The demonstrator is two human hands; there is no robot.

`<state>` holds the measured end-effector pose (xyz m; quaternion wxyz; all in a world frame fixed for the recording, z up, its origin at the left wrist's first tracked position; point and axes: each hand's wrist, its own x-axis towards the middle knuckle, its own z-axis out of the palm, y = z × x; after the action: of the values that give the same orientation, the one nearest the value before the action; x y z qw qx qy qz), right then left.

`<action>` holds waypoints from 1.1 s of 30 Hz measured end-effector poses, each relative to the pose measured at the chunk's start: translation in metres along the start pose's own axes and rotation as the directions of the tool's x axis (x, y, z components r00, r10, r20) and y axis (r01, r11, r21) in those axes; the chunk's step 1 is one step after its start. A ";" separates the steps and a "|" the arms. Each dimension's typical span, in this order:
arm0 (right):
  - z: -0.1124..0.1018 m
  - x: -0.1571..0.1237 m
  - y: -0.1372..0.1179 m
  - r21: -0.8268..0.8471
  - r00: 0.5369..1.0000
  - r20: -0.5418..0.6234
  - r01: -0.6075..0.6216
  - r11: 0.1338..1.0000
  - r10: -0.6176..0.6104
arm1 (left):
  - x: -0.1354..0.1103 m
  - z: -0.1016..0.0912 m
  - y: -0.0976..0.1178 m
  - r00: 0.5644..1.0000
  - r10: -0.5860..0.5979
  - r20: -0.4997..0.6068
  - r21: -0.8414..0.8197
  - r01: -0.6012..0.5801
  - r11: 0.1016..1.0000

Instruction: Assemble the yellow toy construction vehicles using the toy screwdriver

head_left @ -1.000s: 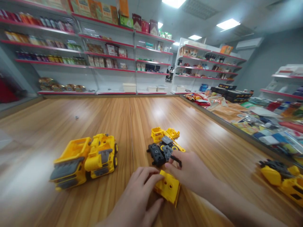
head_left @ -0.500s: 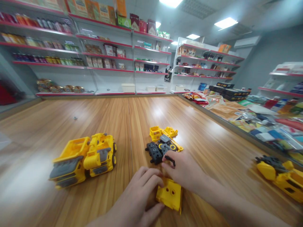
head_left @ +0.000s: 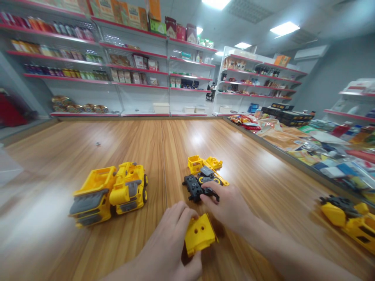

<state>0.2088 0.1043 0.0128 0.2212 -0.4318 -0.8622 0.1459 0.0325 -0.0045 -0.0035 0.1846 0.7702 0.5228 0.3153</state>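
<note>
Your left hand [head_left: 172,236] grasps the yellow plate [head_left: 201,234], your right hand [head_left: 231,203] pinches a small black piece [head_left: 216,196] near the dark chassis [head_left: 192,187], and two trucks [head_left: 93,199] left of your hands look already assembled, while the plate and yellow parts [head_left: 195,166] beyond your hands seem not yet joined.

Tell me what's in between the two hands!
The head view shows a yellow piece with two holes between the left hand, which holds it, and the right hand. Some wooden tabletop shows there too.
</note>
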 end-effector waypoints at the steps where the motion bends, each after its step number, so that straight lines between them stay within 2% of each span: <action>1: 0.002 0.000 0.001 0.014 1.000 -0.005 0.029 0.999 -0.029 | -0.001 -0.001 0.001 1.000 0.005 -0.011 -0.023 -0.006 1.000; 4: 0.007 0.002 0.005 0.020 0.995 0.023 0.093 0.995 -0.093 | -0.003 -0.003 0.003 0.997 0.005 -0.075 -0.116 -0.014 0.993; 7: 0.007 0.004 0.008 0.020 0.986 0.073 0.146 0.989 -0.147 | -0.003 -0.002 -0.001 0.973 -0.116 -0.198 -0.237 0.068 0.969; 9: 0.004 0.005 0.008 0.017 0.974 0.109 0.196 0.980 -0.197 | 0.000 0.000 -0.007 0.920 -0.279 -0.276 -0.339 0.178 0.924; 12: 0.000 0.005 0.005 -0.002 0.954 0.156 0.261 0.965 -0.258 | 0.008 0.004 -0.019 0.798 -0.470 -0.378 -0.498 0.253 0.830; 13: -0.002 0.004 0.004 -0.006 0.947 0.165 0.281 0.960 -0.277 | 0.010 0.004 -0.022 0.759 -0.498 -0.418 -0.507 0.260 0.822; 15: -0.006 0.004 0.002 -0.001 0.930 0.191 0.319 0.948 -0.313 | 0.013 0.005 -0.028 0.709 -0.531 -0.464 -0.524 0.264 0.810; 18: -0.013 0.002 -0.002 0.024 0.896 0.263 0.364 0.931 -0.357 | 0.016 0.005 -0.032 0.675 -0.553 -0.489 -0.555 0.248 0.794; 21: -0.019 -0.001 -0.007 0.053 0.860 0.319 0.404 0.913 -0.398 | 0.016 0.006 -0.036 0.689 -0.532 -0.493 -0.534 0.243 0.810; 25: -0.021 -0.005 -0.011 0.125 0.820 0.344 0.442 0.888 -0.457 | 0.015 0.007 -0.040 0.768 -0.403 -0.498 -0.382 0.223 0.897; 28: -0.019 -0.005 -0.012 0.093 0.873 0.276 0.392 0.915 -0.402 | 0.014 0.007 -0.039 0.831 -0.317 -0.457 -0.260 0.216 0.941; 31: -0.015 -0.004 -0.010 0.039 0.945 0.187 0.265 0.964 -0.267 | 0.013 0.005 -0.034 0.887 -0.302 -0.349 -0.261 0.217 0.941; 33: -0.013 -0.003 -0.008 0.037 0.969 0.165 0.182 0.983 -0.185 | 0.011 0.003 -0.028 0.906 -0.292 -0.307 -0.243 0.223 0.944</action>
<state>0.2115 0.0978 0.0265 0.1652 -0.3339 -0.9123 0.1698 0.0180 0.0165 -0.0196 0.2091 0.6053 0.6095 0.4673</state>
